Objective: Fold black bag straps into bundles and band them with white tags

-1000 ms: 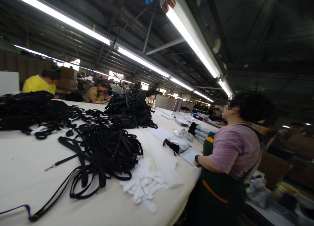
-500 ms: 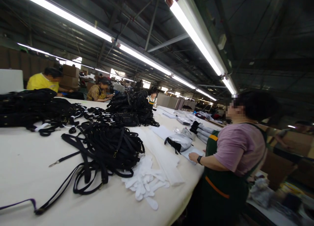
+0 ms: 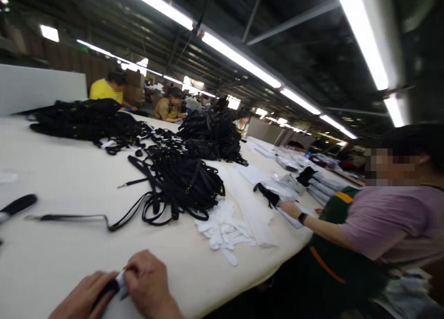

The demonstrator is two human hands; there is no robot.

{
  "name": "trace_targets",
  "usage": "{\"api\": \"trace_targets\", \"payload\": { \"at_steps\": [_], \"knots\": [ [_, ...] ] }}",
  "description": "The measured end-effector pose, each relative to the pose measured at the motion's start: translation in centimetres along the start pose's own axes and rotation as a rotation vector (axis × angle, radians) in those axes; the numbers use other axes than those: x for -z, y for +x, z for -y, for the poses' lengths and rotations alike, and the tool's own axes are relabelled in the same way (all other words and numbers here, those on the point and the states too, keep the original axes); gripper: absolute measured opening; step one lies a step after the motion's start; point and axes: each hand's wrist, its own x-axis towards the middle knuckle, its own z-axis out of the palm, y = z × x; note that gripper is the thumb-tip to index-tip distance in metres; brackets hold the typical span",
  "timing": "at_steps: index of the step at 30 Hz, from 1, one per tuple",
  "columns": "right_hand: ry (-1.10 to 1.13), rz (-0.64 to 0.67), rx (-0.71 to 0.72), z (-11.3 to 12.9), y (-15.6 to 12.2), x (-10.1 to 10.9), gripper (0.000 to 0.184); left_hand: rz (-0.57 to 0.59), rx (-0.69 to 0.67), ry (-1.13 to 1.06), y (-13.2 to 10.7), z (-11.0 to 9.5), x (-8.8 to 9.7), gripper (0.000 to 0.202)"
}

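Low in the view, my left hand (image 3: 85, 293) is closed on a dark folded strap (image 3: 106, 291). Right beside it, my right hand (image 3: 147, 282) has its fingers curled against a white strip (image 3: 121, 282) at the end of that strap. The view is somewhat blurred, and my fingers hide most of both pieces. Beyond my hands a heap of black straps (image 3: 183, 180) with metal clips lies on the pale table (image 3: 69, 259). One loose strap trails from it to the left. A pile of white strips (image 3: 224, 226) lies to the right of that heap.
A bundled black strap with a white band (image 3: 21, 204) lies at the left edge. Black bags (image 3: 211, 134) are heaped farther back. A co-worker in a dark green apron (image 3: 333, 236) stands at right, hands on a bagged item. Other people sit across the table.
The view has swung left and down, bringing both my hands and the strap with its white strip into sight. The co-worker's hand has moved to the black part of the bagged item.
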Motion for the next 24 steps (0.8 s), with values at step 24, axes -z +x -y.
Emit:
{"api": "trace_targets", "payload": {
  "at_steps": [24],
  "knots": [
    [0.150,0.303,0.524,2.3,-1.7,6.3,0.016,0.275,0.290,-0.314,1.4,-4.2,5.5,0.028]
  ]
}}
